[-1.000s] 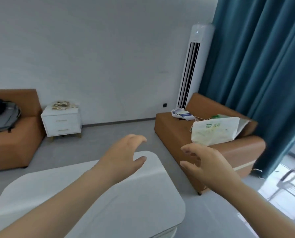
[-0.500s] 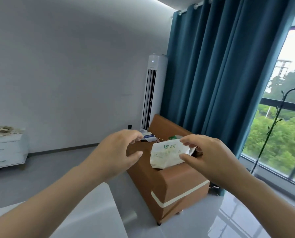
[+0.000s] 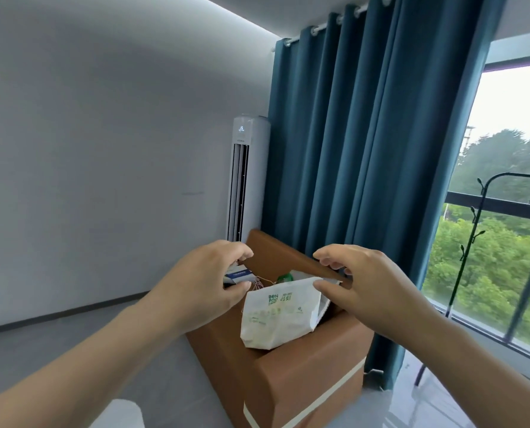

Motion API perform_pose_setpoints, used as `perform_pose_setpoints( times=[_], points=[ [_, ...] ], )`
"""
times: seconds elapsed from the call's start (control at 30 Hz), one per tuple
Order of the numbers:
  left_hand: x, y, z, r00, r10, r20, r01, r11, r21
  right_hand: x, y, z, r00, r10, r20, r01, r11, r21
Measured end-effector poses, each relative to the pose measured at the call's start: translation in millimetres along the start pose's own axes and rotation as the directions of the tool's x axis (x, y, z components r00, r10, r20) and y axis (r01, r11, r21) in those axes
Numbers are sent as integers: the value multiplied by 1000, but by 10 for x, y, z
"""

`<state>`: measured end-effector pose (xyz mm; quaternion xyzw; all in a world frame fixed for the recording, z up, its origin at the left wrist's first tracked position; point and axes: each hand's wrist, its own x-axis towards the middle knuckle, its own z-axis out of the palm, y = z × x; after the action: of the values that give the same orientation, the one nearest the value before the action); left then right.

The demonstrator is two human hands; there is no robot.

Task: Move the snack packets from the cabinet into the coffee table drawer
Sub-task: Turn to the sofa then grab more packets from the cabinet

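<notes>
Two hands: left hand (image 3: 208,282) and right hand (image 3: 359,285) raised in mid-air, fingers loosely curled, gripping nothing; probably readied for a reach.
Snack packets: none in view; cabinet out of frame too.
White bag (image 3: 276,316): slumped at near end of sofa (image 3: 304,381) seat, beyond both hands.
Open room: bare floor (image 3: 171,375) left of sofa; curtain (image 3: 365,149) close behind.

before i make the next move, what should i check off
1. Left hand free: ok, holds nothing.
2. Right hand free: ok, holds nothing.
3. Cabinet in view: not ok, none in frame.
4. Snack packets found: cannot tell; only a white bag on the orange sofa shows.
5. Coffee table drawer open: cannot tell; only a white table corner shows.
</notes>
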<state>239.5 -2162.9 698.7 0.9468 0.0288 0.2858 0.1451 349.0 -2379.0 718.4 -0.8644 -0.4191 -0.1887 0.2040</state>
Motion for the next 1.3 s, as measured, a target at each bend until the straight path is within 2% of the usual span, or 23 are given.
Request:
perform_pose_setpoints(
  times=[0.27, 0.5, 0.73, 1.03, 1.3],
  points=[
    [1062, -264, 548, 1000, -25, -6, 25, 1000, -3, 939, 756, 358, 1000, -16, 25, 16, 1000, 19],
    [1925, -535, 1030, 995, -83, -58, 86, 995, 59, 1891, 1431, 701, 992, -122, 10, 121, 991, 53],
    [2623, -974, 1265, 970, -204, -133, 222, 965, 139, 2971, 1805, 1106, 965, -258, 43, 252, 962, 104],
    [3009, -1953, 1186, 918, -324, -228, 375, 896, 237, 4172, 1578, 1933, 907, -419, 37, 410, 900, 148],
    [3317, -3141, 737, 887, -367, -280, 444, 844, 301, 5317, 923, 2615, 862, -504, 54, 489, 855, 170]
  ],
)
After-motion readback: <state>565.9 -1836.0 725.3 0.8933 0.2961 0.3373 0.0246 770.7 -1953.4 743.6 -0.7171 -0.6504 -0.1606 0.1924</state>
